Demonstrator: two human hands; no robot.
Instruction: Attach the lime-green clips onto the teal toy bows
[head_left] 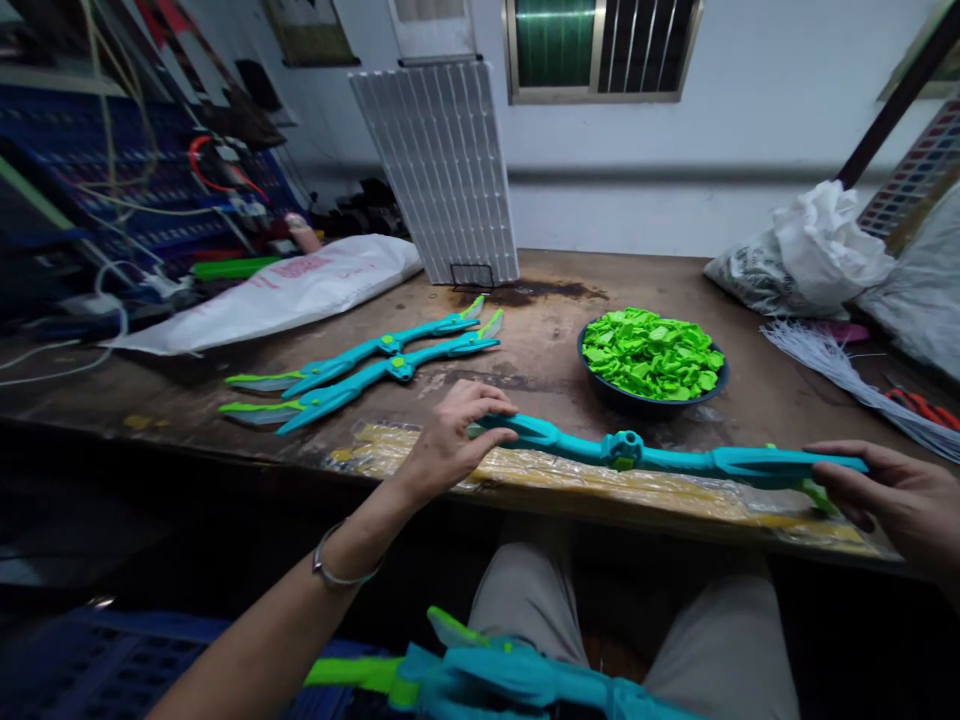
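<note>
A long teal plastic toy weapon (667, 458) with a green piece at its middle lies level across the table's front edge. Its left tip is pinched between the thumb and fingers of my left hand (454, 435). My right hand (896, 495) grips the other end, where a bit of green pokes out below. Behind my left hand, two matching teal toy weapons (397, 368) with green and clear blades at their ends rest side by side. Beyond the held one stands a dark bowl (649, 398) heaped with small bright green plastic pieces (649, 350).
Taped yellowish padding (600, 490) runs along the table edge. More teal toy parts (525, 680) sit low by my legs. A white sack (300, 285) lies at left, a ribbed grey panel (442, 170) stands at the back, and white bags (810, 250) and pale ties (847, 375) are at right.
</note>
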